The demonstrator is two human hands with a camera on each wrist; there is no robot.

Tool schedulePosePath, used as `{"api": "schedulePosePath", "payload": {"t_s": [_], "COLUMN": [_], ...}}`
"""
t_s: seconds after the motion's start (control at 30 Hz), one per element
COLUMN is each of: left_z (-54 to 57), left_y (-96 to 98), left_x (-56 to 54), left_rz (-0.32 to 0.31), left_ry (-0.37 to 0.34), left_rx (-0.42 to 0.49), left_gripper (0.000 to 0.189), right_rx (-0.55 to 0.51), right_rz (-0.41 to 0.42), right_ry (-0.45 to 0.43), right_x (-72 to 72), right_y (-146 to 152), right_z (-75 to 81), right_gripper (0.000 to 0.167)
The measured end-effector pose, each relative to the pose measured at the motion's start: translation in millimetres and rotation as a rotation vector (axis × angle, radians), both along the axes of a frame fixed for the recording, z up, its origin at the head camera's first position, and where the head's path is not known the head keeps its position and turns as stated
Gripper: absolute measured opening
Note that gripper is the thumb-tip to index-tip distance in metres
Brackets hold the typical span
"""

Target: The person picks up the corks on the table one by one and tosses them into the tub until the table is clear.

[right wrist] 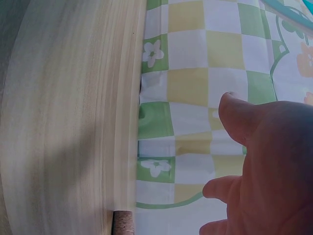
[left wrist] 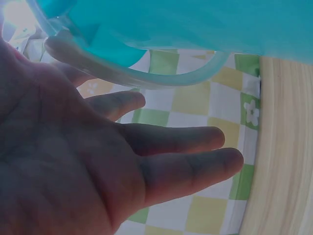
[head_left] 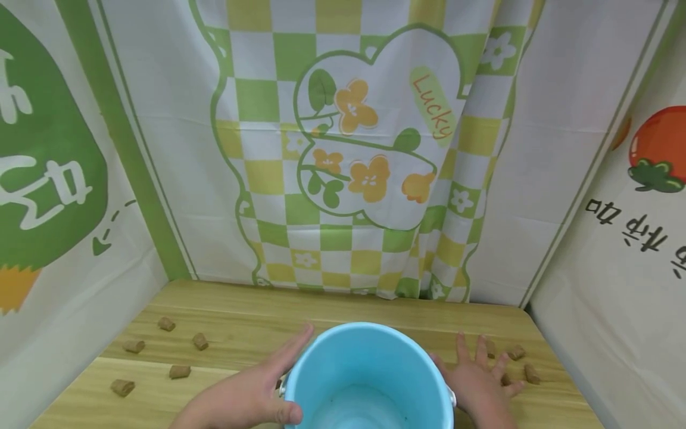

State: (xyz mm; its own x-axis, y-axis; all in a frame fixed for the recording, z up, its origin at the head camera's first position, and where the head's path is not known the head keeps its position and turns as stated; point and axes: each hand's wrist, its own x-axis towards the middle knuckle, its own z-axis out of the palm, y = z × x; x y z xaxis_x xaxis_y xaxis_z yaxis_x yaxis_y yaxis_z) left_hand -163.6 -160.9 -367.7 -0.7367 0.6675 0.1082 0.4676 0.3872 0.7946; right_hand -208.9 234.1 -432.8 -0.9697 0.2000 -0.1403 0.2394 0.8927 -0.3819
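Note:
A light blue bucket with its mouth up is at the front middle of the head view. Its curved handle crosses the left wrist view, just above my fingers. My left hand is at the bucket's left side, thumb tip at the rim, with the other fingers straight in the left wrist view. To the bucket's right my right hand has its fingers spread, the thumb side close to the bucket wall. Several brown cork-like pieces lie around the right fingertips.
More brown cork-like pieces are scattered over the left part of the wooden table. A checkered curtain hangs behind the table's far edge. Printed cloth walls stand on both sides.

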Motion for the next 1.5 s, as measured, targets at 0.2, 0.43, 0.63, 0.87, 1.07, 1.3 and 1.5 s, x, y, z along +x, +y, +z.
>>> {"api": "schedulePosePath", "payload": {"t_s": [0.2, 0.43, 0.63, 0.87, 1.07, 1.3, 1.5], "left_z": [-2.9, -6.5, -8.9, -10.3, -10.0, -8.8, -8.0], "left_y": [-0.2, -0.4, 0.5, 0.1, -3.8, -12.6, -17.7], "left_x": [-0.4, -0.1, -0.6, -1.2, -0.7, 0.0, 0.2], "left_rz": [-0.053, -0.104, -0.119, -0.079, -0.090, -0.064, -0.051], "left_ry": [-0.108, -0.272, -0.340, -0.373, -0.306, -0.218, -0.217], "left_rx": [0.055, 0.109, 0.163, 0.178, 0.181, 0.152, 0.159], "left_gripper": [0.103, 0.102, 0.104, 0.103, 0.100, 0.097, 0.094], "right_rx": [-0.019, -0.019, -0.033, -0.023, -0.051, -0.235, -0.497], "right_rz": [-0.004, 0.003, 0.009, 0.070, 0.091, 0.120, 0.088], "right_ry": [-0.012, -0.011, -0.004, 0.074, 0.144, 0.211, 0.180], "right_x": [0.3, 0.3, -0.4, -1.1, -3.1, 0.2, 1.3], "right_y": [0.0, 0.1, 2.5, 10.4, 18.6, 25.4, 37.1], "right_z": [0.0, -1.5, -4.0, -2.1, -2.3, 2.4, 2.9], "right_gripper": [0.121, 0.121, 0.121, 0.114, 0.112, 0.100, 0.093]}}
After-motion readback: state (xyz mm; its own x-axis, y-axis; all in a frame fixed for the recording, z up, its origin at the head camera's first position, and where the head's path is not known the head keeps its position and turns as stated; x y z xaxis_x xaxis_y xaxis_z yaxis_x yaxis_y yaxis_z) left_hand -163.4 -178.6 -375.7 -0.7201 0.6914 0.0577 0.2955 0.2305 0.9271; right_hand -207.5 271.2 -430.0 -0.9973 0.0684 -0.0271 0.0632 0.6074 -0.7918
